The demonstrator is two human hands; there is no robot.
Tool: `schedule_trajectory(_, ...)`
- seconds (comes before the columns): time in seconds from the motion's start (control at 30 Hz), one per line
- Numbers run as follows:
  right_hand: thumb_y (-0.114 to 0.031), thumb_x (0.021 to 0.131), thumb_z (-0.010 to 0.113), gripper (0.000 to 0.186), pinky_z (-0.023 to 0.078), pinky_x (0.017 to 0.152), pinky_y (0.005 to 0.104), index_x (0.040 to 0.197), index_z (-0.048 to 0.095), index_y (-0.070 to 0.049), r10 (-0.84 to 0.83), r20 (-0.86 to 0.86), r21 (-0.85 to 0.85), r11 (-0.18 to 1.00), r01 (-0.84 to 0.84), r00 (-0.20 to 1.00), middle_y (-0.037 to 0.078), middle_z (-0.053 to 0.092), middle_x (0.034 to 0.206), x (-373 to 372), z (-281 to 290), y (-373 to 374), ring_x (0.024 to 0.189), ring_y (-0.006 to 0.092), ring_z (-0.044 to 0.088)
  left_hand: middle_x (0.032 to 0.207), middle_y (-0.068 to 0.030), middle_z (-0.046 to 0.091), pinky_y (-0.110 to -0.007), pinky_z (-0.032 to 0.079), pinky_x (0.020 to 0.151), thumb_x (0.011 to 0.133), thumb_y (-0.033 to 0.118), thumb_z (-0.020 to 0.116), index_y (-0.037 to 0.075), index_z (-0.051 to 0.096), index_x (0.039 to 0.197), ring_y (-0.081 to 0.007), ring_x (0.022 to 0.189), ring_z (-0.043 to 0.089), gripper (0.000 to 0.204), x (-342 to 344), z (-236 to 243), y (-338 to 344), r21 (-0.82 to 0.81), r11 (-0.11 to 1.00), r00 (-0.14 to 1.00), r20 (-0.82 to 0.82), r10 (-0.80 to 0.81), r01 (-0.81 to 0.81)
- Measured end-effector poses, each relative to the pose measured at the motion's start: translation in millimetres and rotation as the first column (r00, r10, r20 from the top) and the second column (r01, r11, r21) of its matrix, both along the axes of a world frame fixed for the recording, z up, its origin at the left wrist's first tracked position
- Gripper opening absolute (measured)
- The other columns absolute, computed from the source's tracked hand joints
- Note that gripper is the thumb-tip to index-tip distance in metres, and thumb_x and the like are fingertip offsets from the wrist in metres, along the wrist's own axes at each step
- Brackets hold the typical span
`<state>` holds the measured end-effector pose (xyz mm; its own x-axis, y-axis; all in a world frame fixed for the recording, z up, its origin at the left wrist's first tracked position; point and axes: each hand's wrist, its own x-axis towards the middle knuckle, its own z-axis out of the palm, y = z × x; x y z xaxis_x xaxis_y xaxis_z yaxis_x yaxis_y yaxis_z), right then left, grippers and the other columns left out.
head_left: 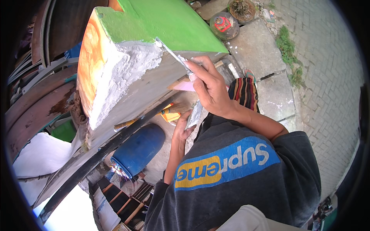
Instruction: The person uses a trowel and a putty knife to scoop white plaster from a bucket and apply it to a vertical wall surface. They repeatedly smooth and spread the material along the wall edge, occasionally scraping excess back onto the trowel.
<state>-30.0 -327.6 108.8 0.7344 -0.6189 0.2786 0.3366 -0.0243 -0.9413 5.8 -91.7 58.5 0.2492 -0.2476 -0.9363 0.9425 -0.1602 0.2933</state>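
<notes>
A putty knife [171, 52], seen nearly edge-on, is pinched in the fingers of my right hand [210, 84]. Its tip touches the upper edge of a rough patch of grey-white putty [129, 63], where the patch meets the green-painted surface [165, 23]. This patch covers the corner of a structure, running down beside an orange-and-white painted face [92, 57]. Lower down, nearer my body, my left hand [183, 127] is closed around a flat piece smeared with grey putty [195, 114]. Part of that piece is hidden by my right hand and shirt.
Below the structure a blue plastic barrel [140, 148] lies beside a broom [171, 109]. Boards and curved panels [42, 88] are stacked at the left. A round container [224, 26] and a planter [242, 10] stand at the top, near concrete slabs [254, 50] and brick paving [323, 65].
</notes>
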Motion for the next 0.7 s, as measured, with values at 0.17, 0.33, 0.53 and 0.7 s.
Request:
schedule_trajectory(0.17,-0.003,0.089,0.051,0.033,0.048,0.059,0.0334,0.122,0.054,0.002,-0.01,-0.04,-0.086,0.996,0.007,0.999,0.019,0.05,0.11,-0.1,1.3,1.3,0.068,0.0234,0.06,0.068,-0.0027,0.061,-0.018,0.034,0.03,0.091,0.023,0.055,0.003,0.058,0.094,-0.0081,0.039,0.05,0.021,-0.1,0.6,-1.7,-0.022,1.0,1.0,-0.008,0.016,-0.016)
schedule_trajectory(0.33,-0.001,0.087,0.054,0.035,0.049,0.055,0.0337,0.122,0.055,0.001,-0.062,-0.003,-0.175,0.983,0.06,0.998,0.019,0.05,0.11,4.9,-9.5,6.3,0.066,0.0231,0.06,0.069,-0.0023,0.062,-0.018,0.033,0.03,0.091,0.022,0.055,0.004,0.058,0.094,-0.0082,0.04,0.05,0.018,4.2,-2.3,1.7,-0.058,0.998,1.0,-0.03,0.0,-0.001)
schedule_trajectory(0.53,0.003,0.084,0.055,0.039,0.049,0.056,0.0347,0.123,0.053,0.001,-0.084,0.027,-0.24,0.967,0.089,0.996,0.019,0.048,0.111,7.3,-16.0,12.5,0.067,0.0252,0.061,0.07,-0.0015,0.061,-0.018,0.032,0.029,0.091,0.021,0.056,0.005,0.059,0.093,-0.0084,0.039,0.049,0.017,4.2,-4.7,-1.5,-0.024,1.0,1.0,-0.01,0.001,-0.001)
schedule_trajectory(0.7,0.003,0.085,0.054,0.04,0.049,0.058,0.0361,0.125,0.051,0.001,-0.072,0.014,-0.215,0.974,0.073,0.997,0.02,0.047,0.112,5.5,-17.9,14.4,0.069,0.0268,0.06,0.069,-0.0024,0.062,-0.018,0.032,0.028,0.091,0.023,0.055,0.005,0.059,0.091,-0.0087,0.038,0.049,0.019,8.3,-11.4,0.3,-0.063,0.997,0.999,-0.017,-0.034,0.033)
